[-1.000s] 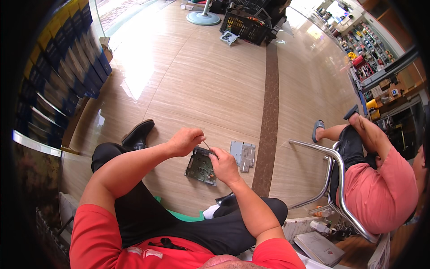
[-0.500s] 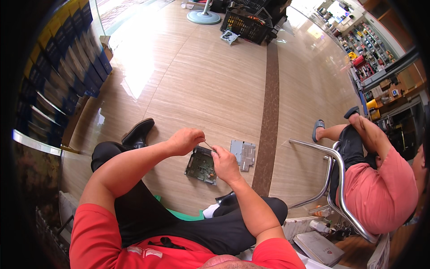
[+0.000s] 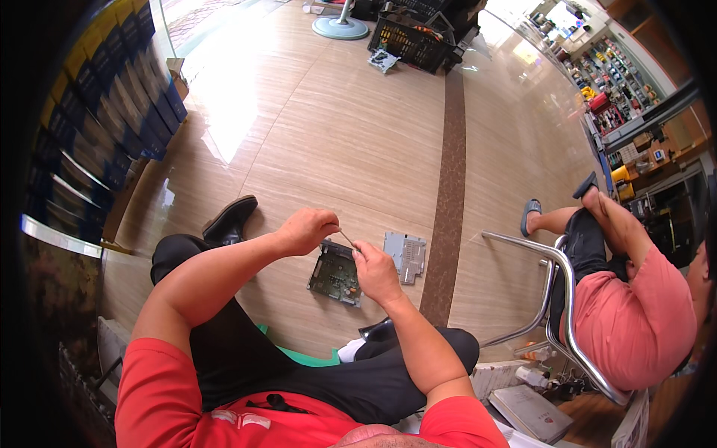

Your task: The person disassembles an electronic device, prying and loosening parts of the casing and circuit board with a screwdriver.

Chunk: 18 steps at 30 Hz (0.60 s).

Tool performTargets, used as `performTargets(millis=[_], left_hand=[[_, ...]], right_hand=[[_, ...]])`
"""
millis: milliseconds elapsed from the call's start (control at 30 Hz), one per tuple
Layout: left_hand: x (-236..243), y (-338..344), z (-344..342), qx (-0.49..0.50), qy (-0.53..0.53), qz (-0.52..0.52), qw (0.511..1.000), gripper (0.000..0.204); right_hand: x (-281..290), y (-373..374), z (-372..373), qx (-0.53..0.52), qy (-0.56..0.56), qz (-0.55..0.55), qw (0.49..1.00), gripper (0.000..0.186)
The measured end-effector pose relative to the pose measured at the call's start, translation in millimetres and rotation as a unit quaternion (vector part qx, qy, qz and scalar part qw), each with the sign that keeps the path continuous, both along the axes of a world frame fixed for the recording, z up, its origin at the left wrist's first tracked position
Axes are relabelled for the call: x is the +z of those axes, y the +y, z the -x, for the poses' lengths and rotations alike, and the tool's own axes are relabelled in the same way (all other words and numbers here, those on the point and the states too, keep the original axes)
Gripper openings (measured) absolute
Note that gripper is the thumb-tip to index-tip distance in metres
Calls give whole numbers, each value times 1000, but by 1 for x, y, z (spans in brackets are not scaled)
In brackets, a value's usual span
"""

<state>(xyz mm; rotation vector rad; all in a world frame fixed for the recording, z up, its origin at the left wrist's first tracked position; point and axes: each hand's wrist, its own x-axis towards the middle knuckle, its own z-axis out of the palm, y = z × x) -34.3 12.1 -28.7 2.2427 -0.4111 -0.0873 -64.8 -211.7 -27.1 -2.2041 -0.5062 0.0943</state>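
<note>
A thin rod-like tool [image 3: 345, 236] spans my two hands, too small to make out in detail. My left hand [image 3: 308, 230] pinches its upper end, fingers closed. My right hand [image 3: 379, 272] is closed on the lower end, thumb along it. Just below them an open metal casing with a circuit board [image 3: 334, 284] lies on the tiled floor, partly hidden behind my right hand. A flat grey metal cover [image 3: 409, 254] lies beside it to the right. My legs are bent around these parts, with a black shoe [image 3: 231, 220] at the left.
Another person [image 3: 627, 321] sits at the right beside a tubular metal chair frame [image 3: 515, 244]. Tall blue display racks [image 3: 104, 112] line the left. Black crates [image 3: 407, 45] and a round stand base [image 3: 340, 28] are at the back. A stocked wall [image 3: 609, 75] is at upper right.
Both hands and the thin tool have shifted slightly upward and left. The casing, cover and other person look essentially the same.
</note>
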Motion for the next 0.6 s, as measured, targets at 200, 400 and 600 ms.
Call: performTargets(millis=[200, 400, 600], left_hand=[[0, 0, 1, 2, 3, 8, 1000, 20], [-1, 1, 1, 6, 17, 6, 1000, 22], [-3, 3, 1, -8, 19, 9, 1000, 22]], right_hand=[[1, 2, 1, 3, -3, -12, 1000, 20], [-1, 1, 1, 11, 1, -9, 1000, 20], [0, 1, 0, 12, 11, 0, 1000, 20]])
